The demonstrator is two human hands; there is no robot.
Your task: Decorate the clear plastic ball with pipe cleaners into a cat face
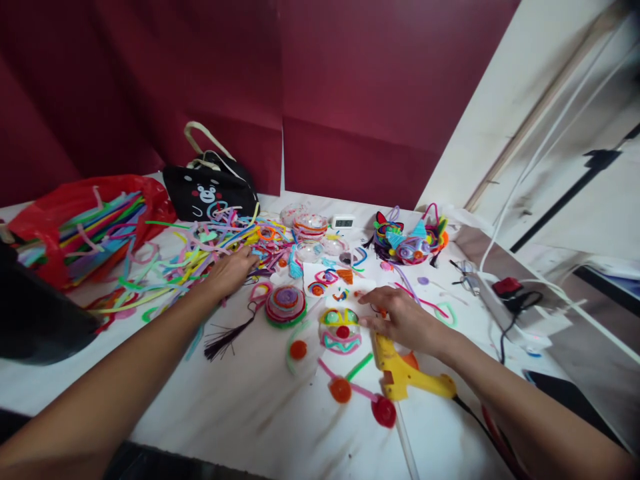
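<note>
Left hand (231,270): open, fingers on fuzzy sticks (200,250).
Right hand (404,321): beside little face (341,331), can't tell its grip.

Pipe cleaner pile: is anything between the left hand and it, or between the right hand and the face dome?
Nothing visible. The left hand lies on the pipe cleaner pile. The right hand is at the edge of the face dome; the glue gun lies under that wrist, not between.
</note>
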